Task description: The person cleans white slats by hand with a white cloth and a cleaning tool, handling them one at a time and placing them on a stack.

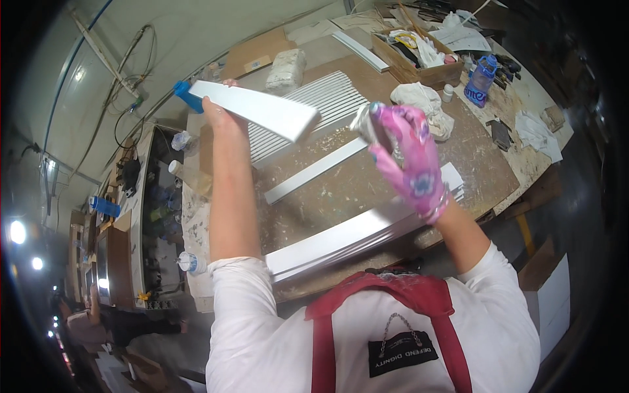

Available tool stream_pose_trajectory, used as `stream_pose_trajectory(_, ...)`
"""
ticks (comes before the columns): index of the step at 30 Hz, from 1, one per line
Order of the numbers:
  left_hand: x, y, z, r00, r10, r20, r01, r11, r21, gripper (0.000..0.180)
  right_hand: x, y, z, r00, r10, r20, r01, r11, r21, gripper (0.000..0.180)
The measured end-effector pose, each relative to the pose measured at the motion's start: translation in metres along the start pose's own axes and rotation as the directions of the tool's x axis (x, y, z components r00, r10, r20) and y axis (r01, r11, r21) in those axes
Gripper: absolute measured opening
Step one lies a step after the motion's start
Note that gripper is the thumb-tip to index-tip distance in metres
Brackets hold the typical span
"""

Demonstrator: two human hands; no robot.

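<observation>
- Currently, left hand point(221, 118) grasps a white slat point(257, 108), tilted above the workbench point(314, 211).
- Gloved right hand point(411, 150) clasps a blurred greyish wad point(362, 122), apart from the slat.
- Stacked white strips point(344, 238): near edge.

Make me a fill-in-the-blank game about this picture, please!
1. The left hand holds a ____ strip.
2. The right hand wears a ____ glove with flowers.
3. The brown box is to the ____ (left or right) of the blue bottle beside it.

Missing words: white; pink; left.
</observation>
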State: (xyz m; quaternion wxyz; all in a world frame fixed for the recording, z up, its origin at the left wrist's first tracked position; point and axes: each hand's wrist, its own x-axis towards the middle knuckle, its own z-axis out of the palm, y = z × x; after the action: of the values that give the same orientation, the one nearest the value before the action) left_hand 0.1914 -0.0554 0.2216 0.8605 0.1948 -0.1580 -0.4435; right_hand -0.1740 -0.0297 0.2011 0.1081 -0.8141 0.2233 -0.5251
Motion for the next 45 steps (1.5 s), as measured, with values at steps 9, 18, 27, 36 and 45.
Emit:
stream_pose_trajectory(9, -0.018, -0.060, 0.014, 0.986, -0.166, -0.024, 0.159, 0.971, -0.179, 0.024, 0.017, -0.032, 0.004, 0.905, -0.355, -0.235, 0.385, 0.918, 0.096, 0.064)
stream_pose_trajectory(18, -0.028, -0.101, 0.023, 0.963, -0.085, -0.256, 0.072, 0.996, -0.060, 0.029, 0.024, 0.008, 0.000, 0.921, -0.176, -0.347, 0.195, 0.981, 0.020, 0.054)
stream_pose_trajectory(27, -0.107, -0.012, 0.061, 0.994, -0.108, 0.028, 0.015, 0.371, 0.929, 0.051, -0.056, 0.122, -0.101, 0.908, 0.278, -0.314, -0.216, 0.952, 0.217, 0.049)
stream_pose_trajectory(36, -0.238, -0.087, 0.051, 0.654, -0.692, 0.306, -0.715, -0.432, 0.550, 0.046, -0.042, 0.034, -0.070, 0.969, 0.244, -0.041, -0.211, 0.902, 0.376, 0.053)
stream_pose_trajectory(45, -0.239, -0.100, 0.046, 0.553, -0.799, 0.235, -0.765, -0.375, 0.524, 0.073, -0.070, 0.048, -0.037, 0.877, 0.458, 0.145, -0.472, 0.762, 0.444, 0.051)
